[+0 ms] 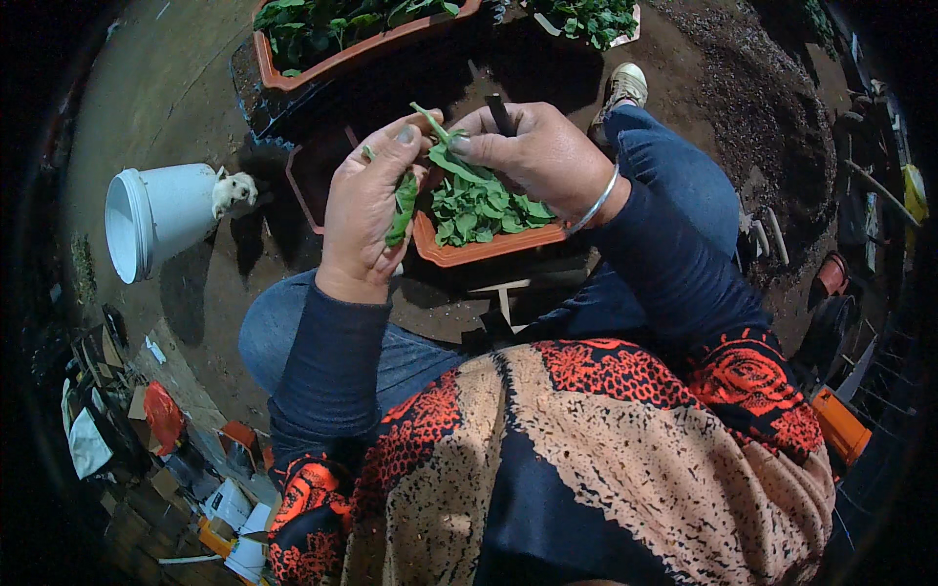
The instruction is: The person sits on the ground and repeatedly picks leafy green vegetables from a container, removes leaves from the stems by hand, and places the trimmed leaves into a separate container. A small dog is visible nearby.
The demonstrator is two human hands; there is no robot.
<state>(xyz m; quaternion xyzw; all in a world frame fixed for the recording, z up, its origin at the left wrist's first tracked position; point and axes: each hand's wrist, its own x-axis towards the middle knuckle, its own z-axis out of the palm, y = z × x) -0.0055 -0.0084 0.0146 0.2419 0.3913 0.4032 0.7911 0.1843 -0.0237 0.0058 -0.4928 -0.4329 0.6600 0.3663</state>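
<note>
Before me, my left hand (374,198) is curled with a green leaf (402,209) held against its palm by the lower fingers; its thumb and index finger are near the cutting. My right hand (531,146) pinches a leafy green cutting (456,155) with a pale stem between thumb and finger. A short dark stick-like tool (500,115) also sits in the right hand; its lower end is hidden. Directly below both hands stands a terracotta-coloured planter (498,247) filled with green leafy plants (487,212).
Larger planters with plants (366,47) (592,20) stand at the top. To the left lie a white bucket (176,209) on its side and, beside it, a small white dog (236,192). Dark loose soil (762,132) covers ground at the right. An orange container (840,425) is at far right.
</note>
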